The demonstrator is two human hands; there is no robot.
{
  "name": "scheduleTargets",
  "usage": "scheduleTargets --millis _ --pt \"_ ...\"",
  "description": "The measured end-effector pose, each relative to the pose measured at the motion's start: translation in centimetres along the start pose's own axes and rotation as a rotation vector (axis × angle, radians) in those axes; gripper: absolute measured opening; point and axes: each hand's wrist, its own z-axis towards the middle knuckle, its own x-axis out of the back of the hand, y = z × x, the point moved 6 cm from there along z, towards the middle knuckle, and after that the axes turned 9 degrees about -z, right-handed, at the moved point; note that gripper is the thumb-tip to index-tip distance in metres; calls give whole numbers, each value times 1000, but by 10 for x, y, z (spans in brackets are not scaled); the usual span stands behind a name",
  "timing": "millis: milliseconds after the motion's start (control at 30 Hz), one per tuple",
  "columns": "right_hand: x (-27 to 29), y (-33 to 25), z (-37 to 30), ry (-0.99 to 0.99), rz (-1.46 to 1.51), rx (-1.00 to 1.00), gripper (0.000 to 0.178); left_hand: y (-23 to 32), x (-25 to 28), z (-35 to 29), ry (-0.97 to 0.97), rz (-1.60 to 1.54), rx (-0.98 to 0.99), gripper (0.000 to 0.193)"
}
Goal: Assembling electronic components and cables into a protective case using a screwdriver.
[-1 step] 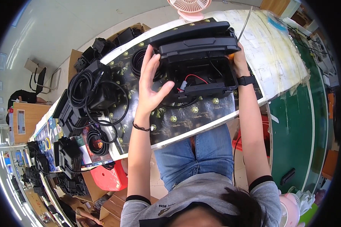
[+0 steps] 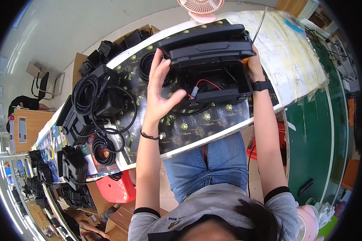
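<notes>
The left hand [image 2: 159,94] is spread wide at the left end of the black box [image 2: 217,95], its thumb stretched well away from the fingers and pointing toward the box's front left corner. The index fingertip is at the left end of the box's raised lid [image 2: 209,50]; whether it presses there cannot be told. The right hand [image 2: 254,66] is against the box's right end, its fingers mostly hidden, so how far they close, and on what, cannot be told. An orange piece [image 2: 245,60] shows beside that hand, and a thin metal rod [image 2: 261,25] slants up from behind the box's right end.

The box thus lies between the two hands, opening upward, with a red wire [image 2: 208,81] and a pale connector [image 2: 195,90] inside it near the front wall. Under the box is a dark patterned mat [image 2: 197,138]. Just left of the box, partly behind the left hand, lies a coiled black cable [image 2: 145,68]. Farther left of the box is a looped cable [image 2: 82,96] on a heap of black cases [image 2: 74,124]. Beyond the box stands a pink fan [image 2: 203,17].
</notes>
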Motion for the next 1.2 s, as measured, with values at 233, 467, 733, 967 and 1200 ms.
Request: scheduleTargets --millis 233,467,733,967,1200 --pt "1 3 -2 78 18 -38 40 -1 -5 -1 -197 160 -29 143" --pt "2 3 1 113 -47 -50 41 3 -4 3 -162 324 -91 137" --pt "-3 -11 -4 162 -58 -74 36 -2 -5 4 75 406 -91 77" --pt "-16 -26 -2 -16 -107 117 56 0 -5 -2 186 511 -145 52" --pt "-15 -20 -1 -36 -96 85 60 -6 -3 -3 172 447 -182 51"
